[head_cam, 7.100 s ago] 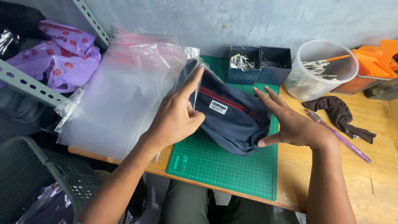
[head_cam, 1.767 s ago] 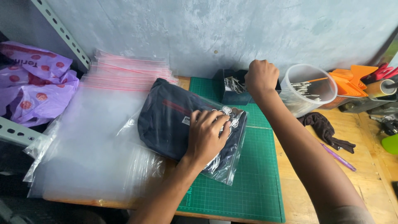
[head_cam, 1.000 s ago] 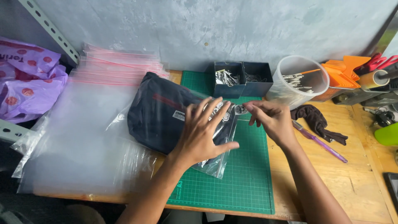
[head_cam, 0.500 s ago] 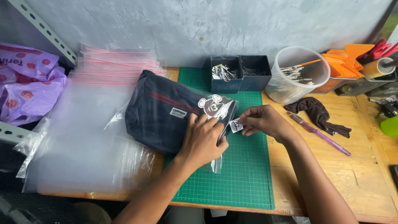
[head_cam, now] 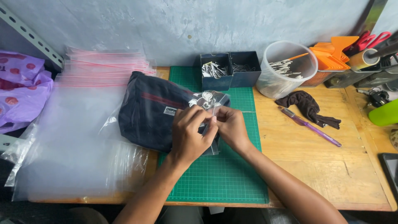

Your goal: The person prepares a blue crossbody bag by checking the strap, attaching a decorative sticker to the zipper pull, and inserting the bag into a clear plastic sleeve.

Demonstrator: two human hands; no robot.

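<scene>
Both hands met over the green cutting mat (head_cam: 224,174), at the right-hand end of a dark fabric pouch (head_cam: 153,108) lying inside a clear bag (head_cam: 215,98). Left hand (head_cam: 191,132) curled, thumb and fingers pressed together on the clear bag's edge; right hand (head_cam: 231,126) likewise closed, fingertips pinching the same edge from the other side, touching the left. Whether anything small sits between the fingertips: not possible to tell, hidden by the knuckles. Pouch resting partly on the mat and partly on a pile of clear zip bags (head_cam: 70,137) with pink strips, to the left. Behind the hands, a dark divided box (head_cam: 230,70) holding small packets; beside it a clear tub (head_cam: 286,68) of metal pieces. Well to the right, on the wooden table (head_cam: 331,166), a dark cloth (head_cam: 309,107) and a purple pen (head_cam: 309,126), both apart from the work. Judged as handling at the bag's mouth. For a sound result: keep both layers of film aligned and flat before pressing; hold the pinch close to the edge, not on the pouch fabric; keep the pouch pushed fully in, clear of the mouth; press air out toward the opening; work along the edge in short steps rather than in one sweep.
</scene>
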